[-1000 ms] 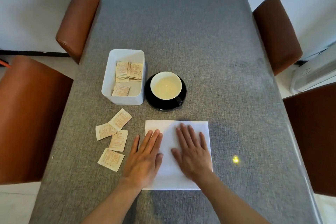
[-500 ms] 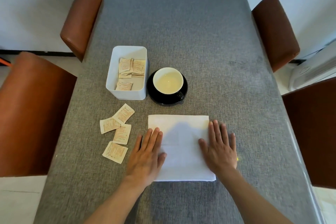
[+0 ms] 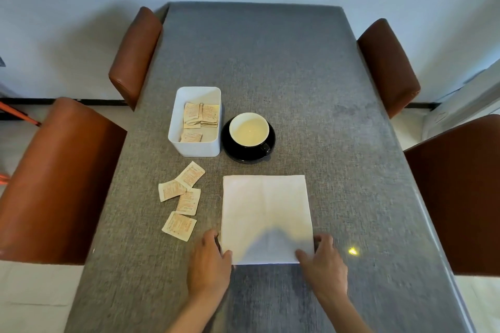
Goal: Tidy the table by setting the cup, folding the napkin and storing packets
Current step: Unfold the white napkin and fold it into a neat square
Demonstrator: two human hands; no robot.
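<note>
**Both hands taking the napkin's near corners**

The napkin (image 3: 266, 217) is lying flat on the bench (image 3: 338, 121), just in front of the cup (image 3: 249, 129) on its saucer (image 3: 247, 153). The left hand (image 3: 209, 265) and right hand (image 3: 323, 262) are each curling onto a near corner, thumbs on top; whether the cloth is truly pinched is unclear. An uneven lift could be skewing the fold, or dragging the napkin toward the loose packets (image 3: 181, 197) beside the box (image 3: 195, 121). Half a second ago both palms were lying flat on the cloth, further up.
</note>
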